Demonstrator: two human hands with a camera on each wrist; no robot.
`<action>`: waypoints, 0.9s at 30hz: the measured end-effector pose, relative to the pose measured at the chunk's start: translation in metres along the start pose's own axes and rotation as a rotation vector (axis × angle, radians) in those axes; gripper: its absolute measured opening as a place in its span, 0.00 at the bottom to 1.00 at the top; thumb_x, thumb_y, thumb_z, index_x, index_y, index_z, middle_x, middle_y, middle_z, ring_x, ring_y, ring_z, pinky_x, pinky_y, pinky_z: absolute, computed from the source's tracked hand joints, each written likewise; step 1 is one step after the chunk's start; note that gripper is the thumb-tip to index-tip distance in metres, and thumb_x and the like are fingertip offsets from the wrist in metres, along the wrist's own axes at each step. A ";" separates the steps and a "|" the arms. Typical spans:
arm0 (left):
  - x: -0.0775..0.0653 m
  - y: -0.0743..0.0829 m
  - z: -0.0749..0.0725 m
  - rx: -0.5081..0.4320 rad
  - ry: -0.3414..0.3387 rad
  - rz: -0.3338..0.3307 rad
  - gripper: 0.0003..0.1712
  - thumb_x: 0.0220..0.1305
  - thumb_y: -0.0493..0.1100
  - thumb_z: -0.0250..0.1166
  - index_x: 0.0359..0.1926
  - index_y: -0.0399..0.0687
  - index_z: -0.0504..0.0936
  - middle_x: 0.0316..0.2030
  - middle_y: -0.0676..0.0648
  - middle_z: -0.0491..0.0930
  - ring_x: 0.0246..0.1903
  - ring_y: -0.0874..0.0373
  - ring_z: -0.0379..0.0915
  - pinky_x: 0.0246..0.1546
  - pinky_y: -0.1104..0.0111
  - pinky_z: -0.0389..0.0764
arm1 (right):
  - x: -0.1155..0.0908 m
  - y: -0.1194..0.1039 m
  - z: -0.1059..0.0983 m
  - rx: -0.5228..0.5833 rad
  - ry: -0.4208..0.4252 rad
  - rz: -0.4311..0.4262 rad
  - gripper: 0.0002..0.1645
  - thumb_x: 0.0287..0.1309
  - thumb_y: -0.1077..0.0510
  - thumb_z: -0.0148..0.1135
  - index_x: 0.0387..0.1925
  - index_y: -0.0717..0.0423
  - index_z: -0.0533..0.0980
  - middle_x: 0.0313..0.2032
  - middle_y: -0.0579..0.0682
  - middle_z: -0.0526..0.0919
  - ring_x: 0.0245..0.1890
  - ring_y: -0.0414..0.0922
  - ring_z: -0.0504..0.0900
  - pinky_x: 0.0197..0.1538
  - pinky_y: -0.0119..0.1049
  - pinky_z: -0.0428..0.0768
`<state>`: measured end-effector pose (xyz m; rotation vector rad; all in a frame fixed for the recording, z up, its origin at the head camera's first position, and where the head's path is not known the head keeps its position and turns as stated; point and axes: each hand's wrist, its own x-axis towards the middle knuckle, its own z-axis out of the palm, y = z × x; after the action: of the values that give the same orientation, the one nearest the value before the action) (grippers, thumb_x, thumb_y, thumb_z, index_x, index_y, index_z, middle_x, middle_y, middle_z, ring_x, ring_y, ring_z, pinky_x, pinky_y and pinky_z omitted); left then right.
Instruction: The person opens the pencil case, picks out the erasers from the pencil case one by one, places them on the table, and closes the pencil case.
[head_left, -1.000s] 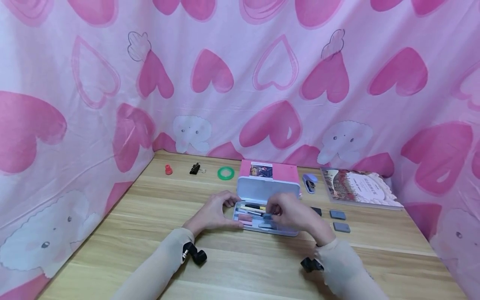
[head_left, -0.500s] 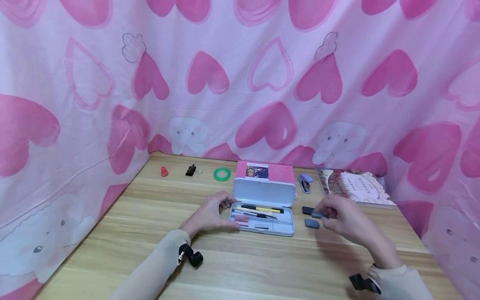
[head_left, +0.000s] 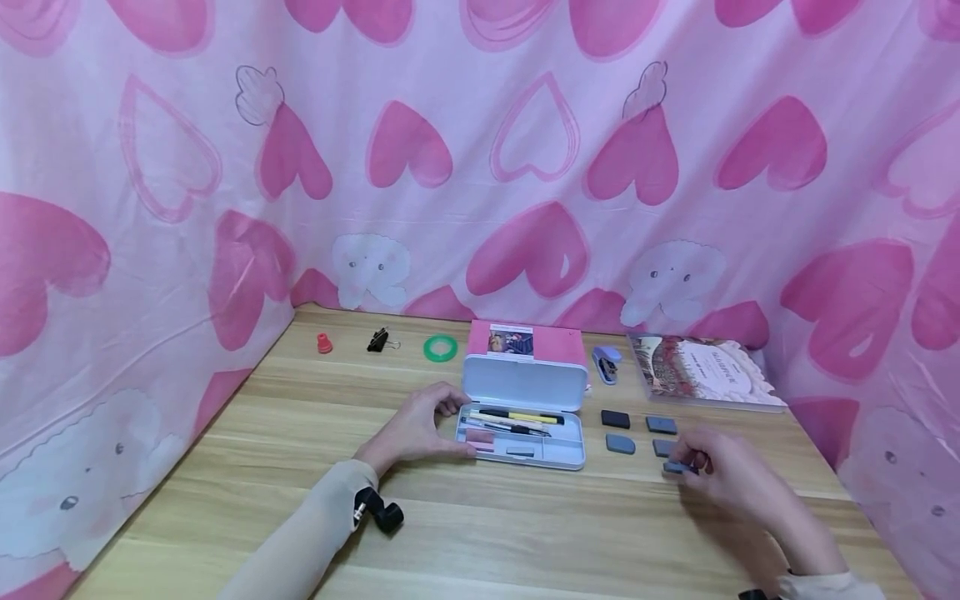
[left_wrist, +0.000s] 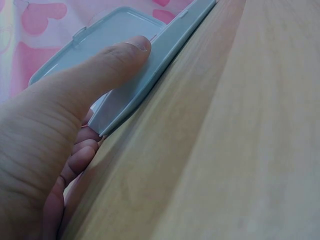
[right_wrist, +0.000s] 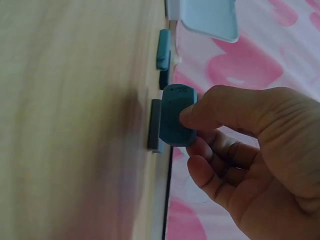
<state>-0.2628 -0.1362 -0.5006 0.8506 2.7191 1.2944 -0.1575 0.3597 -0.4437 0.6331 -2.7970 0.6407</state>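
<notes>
In the head view an open pencil case (head_left: 564, 452) lies on the table, its lid (head_left: 525, 382) raised. My left hand (head_left: 415, 425) holds the case's left end; in the left wrist view the thumb (left_wrist: 127, 52) lies on the front wall and the other fingers curl behind the end. Several pens (head_left: 517, 417), a pink block (head_left: 480, 438) and a small grey piece (head_left: 520, 452) lie inside. My right hand (head_left: 731, 475) pinches a blue-grey eraser (right_wrist: 175, 117) between thumb and fingers, close over the table at the right.
Near the right hand lie a black block (head_left: 615, 419) and blue-grey erasers (head_left: 620, 443). Behind are a pink box (head_left: 558, 342), a purple stapler (head_left: 606, 365) and a book (head_left: 705, 372). Green tape (head_left: 440, 348), a black binder clip (head_left: 379, 340) and a red piece (head_left: 324, 342) stand back left.
My right hand has moved from over the pencil case out to the right, carrying the eraser past the black block and toward the other erasers. The left hand stays on the case.
</notes>
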 end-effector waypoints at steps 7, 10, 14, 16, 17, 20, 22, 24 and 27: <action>0.002 0.000 0.000 0.004 -0.004 -0.005 0.50 0.41 0.70 0.91 0.64 0.58 0.84 0.52 0.60 0.82 0.52 0.62 0.77 0.60 0.60 0.83 | -0.004 0.006 0.003 0.020 -0.136 0.074 0.23 0.47 0.70 0.86 0.34 0.41 0.84 0.31 0.37 0.78 0.31 0.32 0.74 0.33 0.31 0.75; 0.002 0.000 0.000 0.007 -0.001 -0.003 0.50 0.41 0.70 0.91 0.63 0.58 0.84 0.52 0.60 0.82 0.52 0.62 0.77 0.60 0.60 0.83 | -0.005 0.007 0.002 0.031 -0.172 0.080 0.21 0.48 0.68 0.86 0.34 0.42 0.84 0.32 0.38 0.78 0.32 0.32 0.74 0.34 0.30 0.75; 0.002 -0.001 0.000 0.012 -0.004 -0.006 0.50 0.41 0.71 0.91 0.63 0.59 0.84 0.52 0.60 0.82 0.52 0.62 0.77 0.60 0.60 0.83 | -0.002 0.004 0.001 0.059 -0.170 0.072 0.18 0.53 0.66 0.85 0.35 0.43 0.85 0.32 0.37 0.79 0.32 0.31 0.75 0.34 0.31 0.77; 0.002 -0.001 0.000 0.010 -0.004 -0.004 0.50 0.41 0.71 0.91 0.63 0.59 0.84 0.52 0.60 0.82 0.52 0.62 0.77 0.60 0.60 0.83 | 0.005 -0.003 0.001 0.083 -0.146 0.060 0.15 0.56 0.65 0.85 0.36 0.44 0.86 0.32 0.36 0.82 0.33 0.31 0.76 0.35 0.31 0.79; 0.001 -0.001 0.000 0.012 -0.003 -0.005 0.50 0.41 0.71 0.91 0.63 0.59 0.84 0.52 0.60 0.82 0.52 0.62 0.77 0.60 0.60 0.83 | 0.010 -0.008 0.000 0.093 -0.137 0.056 0.13 0.58 0.64 0.84 0.38 0.45 0.87 0.33 0.36 0.83 0.33 0.30 0.77 0.35 0.32 0.81; 0.000 -0.002 -0.001 0.015 0.001 -0.004 0.50 0.41 0.71 0.91 0.63 0.59 0.84 0.52 0.60 0.82 0.51 0.62 0.77 0.60 0.59 0.83 | 0.029 -0.028 0.000 0.124 -0.100 0.026 0.10 0.62 0.64 0.82 0.42 0.50 0.88 0.36 0.39 0.88 0.36 0.31 0.81 0.39 0.33 0.86; 0.000 -0.002 -0.001 0.024 0.001 -0.003 0.50 0.41 0.71 0.90 0.63 0.59 0.84 0.52 0.60 0.82 0.52 0.62 0.77 0.60 0.60 0.83 | 0.044 -0.043 0.001 0.143 -0.095 0.003 0.11 0.63 0.65 0.81 0.45 0.52 0.89 0.40 0.43 0.90 0.38 0.32 0.84 0.43 0.35 0.89; 0.001 -0.003 0.000 0.028 0.000 0.001 0.50 0.42 0.72 0.90 0.63 0.59 0.84 0.52 0.60 0.82 0.52 0.63 0.77 0.60 0.60 0.83 | 0.060 -0.058 0.005 0.168 -0.104 -0.029 0.12 0.64 0.67 0.79 0.47 0.54 0.89 0.42 0.46 0.91 0.40 0.34 0.86 0.46 0.36 0.90; 0.001 -0.003 0.000 0.028 0.000 0.007 0.50 0.42 0.72 0.90 0.64 0.59 0.84 0.52 0.61 0.82 0.52 0.63 0.77 0.60 0.60 0.83 | 0.082 -0.080 0.016 0.212 -0.157 -0.073 0.13 0.66 0.68 0.77 0.49 0.55 0.89 0.44 0.49 0.92 0.42 0.36 0.87 0.49 0.38 0.91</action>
<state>-0.2652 -0.1370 -0.5024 0.8624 2.7428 1.2609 -0.1965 0.2578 -0.4052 0.8555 -2.8552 0.9184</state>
